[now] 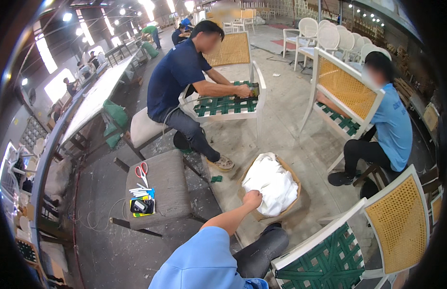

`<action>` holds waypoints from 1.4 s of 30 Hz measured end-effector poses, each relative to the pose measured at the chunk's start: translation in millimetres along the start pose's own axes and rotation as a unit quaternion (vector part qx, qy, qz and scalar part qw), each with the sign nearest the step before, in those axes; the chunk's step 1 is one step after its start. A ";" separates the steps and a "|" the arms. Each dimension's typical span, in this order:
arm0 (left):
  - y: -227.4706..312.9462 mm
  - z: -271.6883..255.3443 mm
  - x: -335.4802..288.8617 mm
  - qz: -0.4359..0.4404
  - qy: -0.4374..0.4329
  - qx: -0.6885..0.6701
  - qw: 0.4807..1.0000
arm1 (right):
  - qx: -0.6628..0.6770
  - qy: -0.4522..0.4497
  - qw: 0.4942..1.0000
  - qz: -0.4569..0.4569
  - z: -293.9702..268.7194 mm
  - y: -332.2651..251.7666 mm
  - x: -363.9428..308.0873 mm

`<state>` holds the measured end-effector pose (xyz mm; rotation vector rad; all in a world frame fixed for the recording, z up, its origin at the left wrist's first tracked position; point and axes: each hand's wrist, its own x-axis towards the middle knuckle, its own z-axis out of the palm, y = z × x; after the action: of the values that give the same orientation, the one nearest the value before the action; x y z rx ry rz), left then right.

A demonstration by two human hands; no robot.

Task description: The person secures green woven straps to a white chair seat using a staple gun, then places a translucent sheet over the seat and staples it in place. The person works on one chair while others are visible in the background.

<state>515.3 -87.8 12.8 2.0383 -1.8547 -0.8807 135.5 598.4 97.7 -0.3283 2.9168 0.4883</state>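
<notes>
My left hand (253,199), at the end of a light blue sleeve, reaches to the near left side of a cardboard box (295,201). Its fingers are closed on the edge of a bundle of white cloth (270,185) that fills the box above its rim. My right hand is not seen. At my right, a white chair (399,222) with a woven cane back has a seat of crossed green webbing (324,257).
Left of me, a grey padded stool (168,180) carries red-handled scissors (142,172), white sticks (139,190) and a small black item (141,206). Across from me, a person in dark blue (178,72) works on a webbed chair. Another person in light blue (394,120) sits by a cane-backed chair.
</notes>
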 end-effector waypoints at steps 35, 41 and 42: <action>273.8 -373.7 -280.5 0.579 -0.215 -0.186 0.764 | 0.619 0.233 0.682 -0.312 -214.9 -146.5 -108.9; 307.8 -337.5 -301.0 0.571 -0.276 -0.269 0.725 | 0.657 0.096 0.538 -0.519 -288.5 -199.7 -168.7; 310.4 -328.9 -303.6 0.562 -0.299 -0.285 0.717 | 0.655 0.081 0.532 -0.531 -297.7 -204.8 -174.8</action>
<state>450.7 85.9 525.0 0.0486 -2.1585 -1.4491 315.7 341.7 348.4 -1.5640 1.6756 -1.7661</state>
